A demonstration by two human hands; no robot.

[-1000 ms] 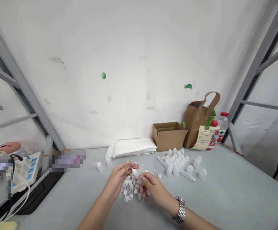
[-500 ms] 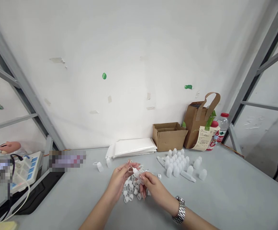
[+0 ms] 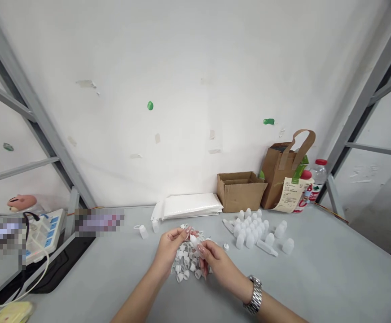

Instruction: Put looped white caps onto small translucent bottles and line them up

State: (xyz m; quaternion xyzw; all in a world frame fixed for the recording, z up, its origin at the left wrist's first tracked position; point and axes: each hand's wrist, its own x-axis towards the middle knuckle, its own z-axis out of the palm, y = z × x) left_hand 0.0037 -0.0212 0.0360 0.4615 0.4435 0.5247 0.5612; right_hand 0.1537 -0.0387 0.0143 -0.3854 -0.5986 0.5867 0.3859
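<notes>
1. Translucent bottle (image 3: 198, 251): it sits tilted between your two hands, above the pile, its white top toward your left.
2. Your right hand (image 3: 218, 260) pinches the bottle's body between thumb and fingers; a metal watch (image 3: 256, 294) circles that wrist.
3. Your left hand (image 3: 170, 246) draws thumb and fingers together on the white cap (image 3: 193, 239) at the bottle's top; the exact contact is too small to make out.
4. Under and between your hands, a pile of loose white caps (image 3: 186, 264) lies on the grey table (image 3: 128, 278).
5. Just right of the pile you have one small white piece (image 3: 226, 246), then a cluster of translucent bottles (image 3: 250, 241), with two slim tubes (image 3: 267, 248) lying beside it.
6. Beyond your left hand, two white-topped bottles (image 3: 143, 232) stand near the white envelopes (image 3: 191, 205).
7. Along the wall, you face an open cardboard box (image 3: 241, 198), a brown paper bag (image 3: 272, 177) and a red-capped bottle (image 3: 319, 172).
8. Far to your left is a power strip (image 3: 54, 233).
</notes>
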